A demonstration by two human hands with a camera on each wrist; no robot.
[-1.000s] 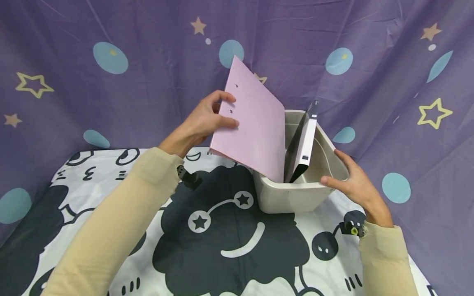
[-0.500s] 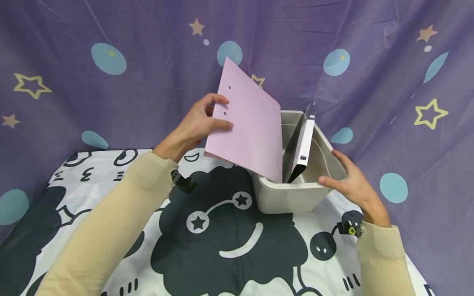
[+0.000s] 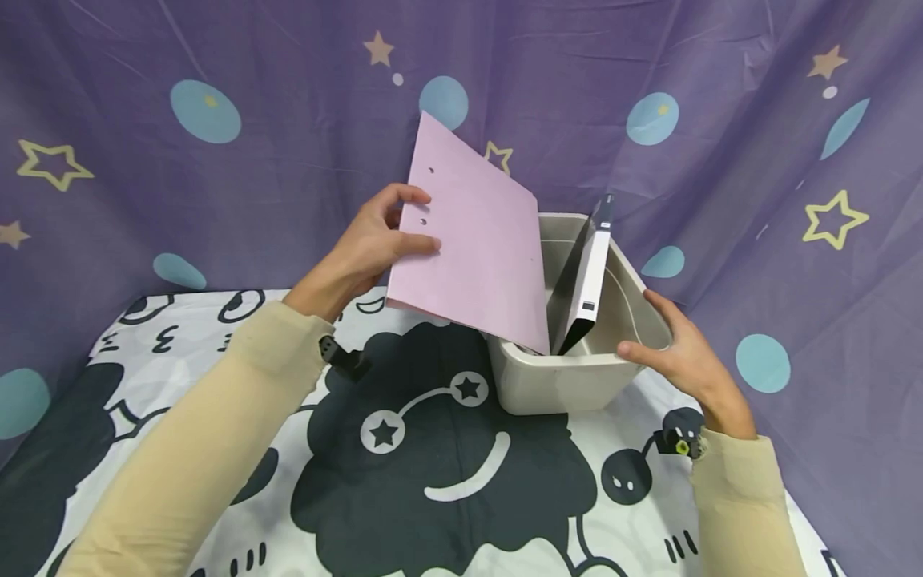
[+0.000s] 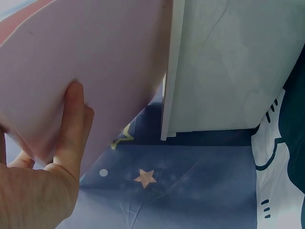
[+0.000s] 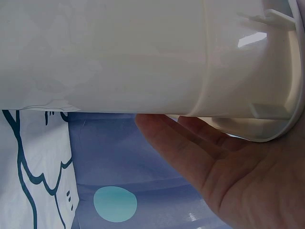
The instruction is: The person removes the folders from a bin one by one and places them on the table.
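Note:
My left hand (image 3: 368, 240) pinches the left edge of a pink folder (image 3: 476, 240), thumb on the side facing me. The folder leans left, with its right lower part inside a white plastic bin (image 3: 555, 385). In the left wrist view the hand (image 4: 52, 167) is low at left against the pink cover (image 4: 109, 52). A binder (image 3: 593, 272) with a white spine and dark cover stands tilted in the bin. My right hand (image 3: 688, 357) grips the bin's right front corner, thumb at the rim. In the right wrist view its fingers (image 5: 171, 143) lie along the bin's wall (image 5: 119, 62).
The bin stands on a white cloth (image 3: 166, 328) printed with large dark cartoon shapes. Close behind hangs a purple curtain (image 3: 303, 144) with stars and blue dots, which also runs down the right side.
My left hand has moved a little to the left with the folder, which leans further from the binder. The right hand keeps its place on the bin.

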